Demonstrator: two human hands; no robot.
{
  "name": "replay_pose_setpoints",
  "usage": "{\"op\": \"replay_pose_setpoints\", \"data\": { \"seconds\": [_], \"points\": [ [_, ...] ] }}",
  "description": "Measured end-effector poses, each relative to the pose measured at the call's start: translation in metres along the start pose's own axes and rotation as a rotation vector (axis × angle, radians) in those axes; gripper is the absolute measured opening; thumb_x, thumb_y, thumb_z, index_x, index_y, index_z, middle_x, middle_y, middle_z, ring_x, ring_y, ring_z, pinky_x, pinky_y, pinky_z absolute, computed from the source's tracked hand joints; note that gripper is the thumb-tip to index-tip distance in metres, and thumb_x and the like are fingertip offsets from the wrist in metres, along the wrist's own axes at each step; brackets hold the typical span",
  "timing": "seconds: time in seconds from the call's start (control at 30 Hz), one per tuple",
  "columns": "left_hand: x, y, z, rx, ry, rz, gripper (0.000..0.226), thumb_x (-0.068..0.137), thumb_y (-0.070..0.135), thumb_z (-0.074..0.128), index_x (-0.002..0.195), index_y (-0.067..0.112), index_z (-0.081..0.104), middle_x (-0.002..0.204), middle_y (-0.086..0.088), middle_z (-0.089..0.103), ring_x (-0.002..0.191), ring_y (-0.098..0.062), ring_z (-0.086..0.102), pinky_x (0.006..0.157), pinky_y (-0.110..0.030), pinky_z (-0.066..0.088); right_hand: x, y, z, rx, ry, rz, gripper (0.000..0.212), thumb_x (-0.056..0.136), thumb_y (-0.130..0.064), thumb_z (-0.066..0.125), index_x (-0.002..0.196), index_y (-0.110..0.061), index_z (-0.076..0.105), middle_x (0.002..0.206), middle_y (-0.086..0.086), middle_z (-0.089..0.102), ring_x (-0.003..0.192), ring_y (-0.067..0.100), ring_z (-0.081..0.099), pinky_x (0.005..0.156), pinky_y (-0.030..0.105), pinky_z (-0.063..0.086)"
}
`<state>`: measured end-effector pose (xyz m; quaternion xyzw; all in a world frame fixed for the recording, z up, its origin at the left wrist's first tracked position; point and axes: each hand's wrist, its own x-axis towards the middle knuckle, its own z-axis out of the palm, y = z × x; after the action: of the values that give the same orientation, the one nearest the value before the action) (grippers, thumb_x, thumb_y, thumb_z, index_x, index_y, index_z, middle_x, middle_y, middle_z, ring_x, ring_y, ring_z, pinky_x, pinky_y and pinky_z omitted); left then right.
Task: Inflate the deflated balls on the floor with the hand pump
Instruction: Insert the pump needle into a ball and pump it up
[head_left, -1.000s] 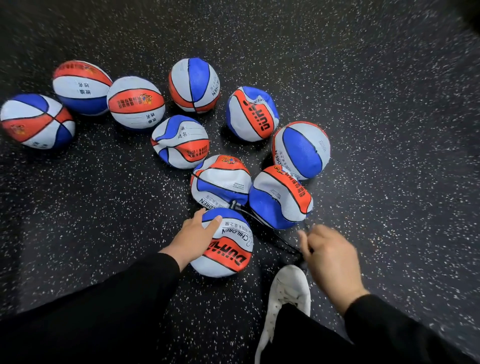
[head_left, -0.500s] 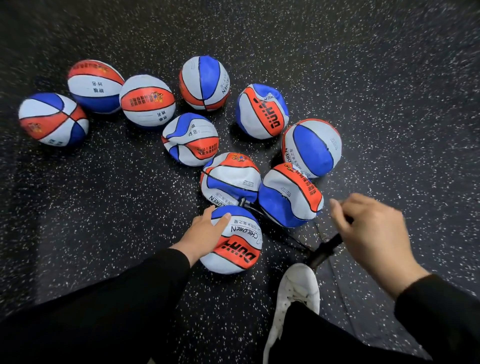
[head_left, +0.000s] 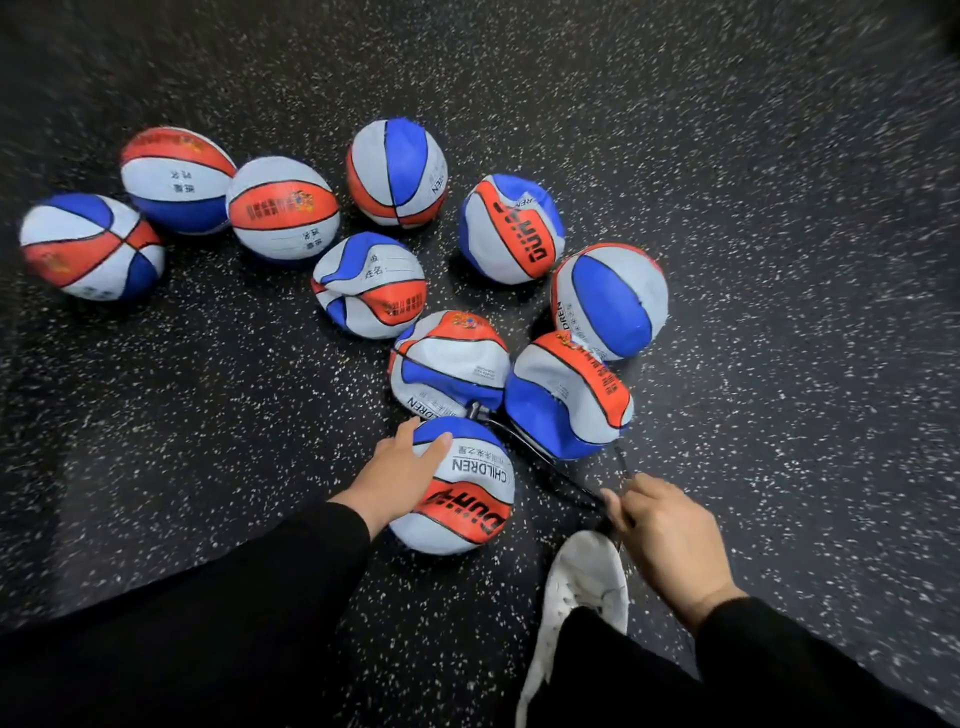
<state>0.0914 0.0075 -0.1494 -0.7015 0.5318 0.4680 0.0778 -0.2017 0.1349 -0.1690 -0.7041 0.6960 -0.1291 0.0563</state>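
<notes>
right hand (head_left: 667, 535) has pushed pump handle (head_left: 615, 512) down.

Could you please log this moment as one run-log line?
left hand: rests on nearest ball | right hand: grips pump handle | hose: at ball | white shoe: beside pump

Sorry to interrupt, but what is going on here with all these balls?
A person is pumping up the nearest ball: the left hand rests on it while the right hand grips the pump handle above a white shoe. A black hose runs to the ball. Several other balls look dented.
</notes>
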Motion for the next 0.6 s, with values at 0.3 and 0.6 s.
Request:
{"op": "replay_pose_setpoints", "data": {
  "seconds": [0.3,0.6],
  "points": [
    [-0.002,-0.001,0.001,-0.010,0.005,-0.002,0.074,0.103,0.066,0.038,0.165,0.030,0.018,0.162,-0.016,0.030,0.142,-0.034,0.044,0.116,-0.044,0.037,0.043,-0.005,-0.066,0.016,0.152,0.101,0.040,0.100,-0.028,0.061,0.064,-0.012,0.064,0.067,0.001,0.057,0.059,0.028,0.057,0.047,0.035,0.049],
    [0.000,-0.001,0.000,0.018,-0.003,-0.006,0.074,0.103,0.067,0.035,0.165,0.032,0.016,0.164,-0.014,0.028,0.145,-0.033,0.041,0.116,-0.044,0.035,0.011,-0.018,0.012,-0.055,0.003,-0.061,0.050,0.101,-0.033,0.046,0.056,-0.015,0.052,0.066,-0.001,0.045,0.066,0.023,0.051,0.048,0.030,0.034]
  ]
}}
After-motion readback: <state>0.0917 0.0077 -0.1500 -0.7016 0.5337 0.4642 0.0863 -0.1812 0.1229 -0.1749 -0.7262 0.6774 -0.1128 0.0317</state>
